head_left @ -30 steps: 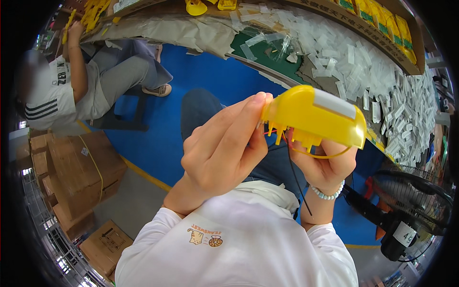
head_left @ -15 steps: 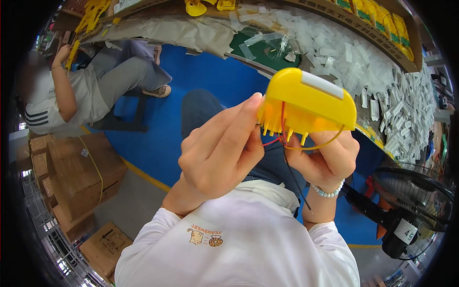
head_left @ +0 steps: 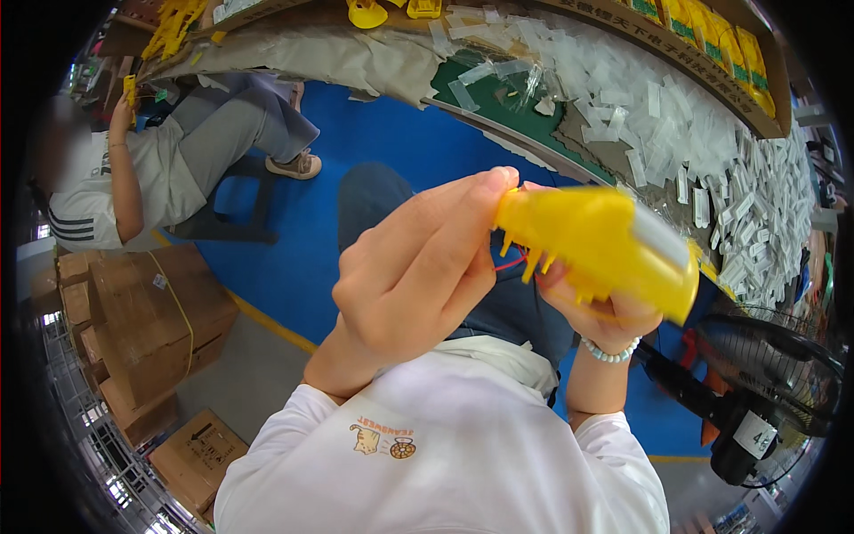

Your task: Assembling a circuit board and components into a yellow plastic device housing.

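Observation:
A yellow plastic housing (head_left: 578, 233) with a pale strip on its top is tilted in front of me, smeared by motion. Small yellow pegs stick out of its underside. My left hand (head_left: 418, 267) grips the housing's left end, its fingertips pressed together there. Close to those fingers runs a thin red wire (head_left: 511, 264), partly hidden. From behind and below, my right hand (head_left: 592, 311) is closed around the housing, its fingers mostly covered. A beaded bracelet (head_left: 610, 355) circles my right wrist.
Clear plastic pieces (head_left: 614, 98) cover the workbench ahead, with a carton (head_left: 658, 52) of yellow items behind. A black fan (head_left: 756, 392) stands at right. At left another person (head_left: 98, 187) sits holding something yellow, near stacked cardboard boxes (head_left: 151, 311).
The housing has swung down to the right, its right end dropping, while my left hand stays at its left end. The black and yellow wires no longer show clearly.

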Demonstrator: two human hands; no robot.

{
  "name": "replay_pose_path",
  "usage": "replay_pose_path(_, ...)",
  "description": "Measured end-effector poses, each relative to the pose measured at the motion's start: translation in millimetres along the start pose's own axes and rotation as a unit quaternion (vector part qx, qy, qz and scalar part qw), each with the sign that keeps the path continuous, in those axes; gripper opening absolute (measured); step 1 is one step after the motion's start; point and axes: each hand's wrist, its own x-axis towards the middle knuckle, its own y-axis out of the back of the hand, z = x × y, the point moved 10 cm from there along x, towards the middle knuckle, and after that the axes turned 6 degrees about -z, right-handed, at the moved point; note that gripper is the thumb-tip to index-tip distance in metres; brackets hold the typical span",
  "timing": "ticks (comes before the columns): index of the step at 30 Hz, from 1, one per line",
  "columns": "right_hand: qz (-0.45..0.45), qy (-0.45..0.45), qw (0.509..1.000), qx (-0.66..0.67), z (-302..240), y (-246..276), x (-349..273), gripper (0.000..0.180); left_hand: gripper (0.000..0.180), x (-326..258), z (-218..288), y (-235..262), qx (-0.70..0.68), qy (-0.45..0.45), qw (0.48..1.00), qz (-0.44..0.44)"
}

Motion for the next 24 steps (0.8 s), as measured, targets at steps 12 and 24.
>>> replay_pose_path(12,-0.039,0.039,0.998,0.008,3,-1,4,0.034,0.045,-1,-10,-3,-0.030,-0.012,0.999,0.014)
replay_pose_path(24,0.027,-0.402,0.761,0.507,108,-42,-45,0.035,0.033,-30,-74,-50,-0.480,0.246,0.842,0.014)
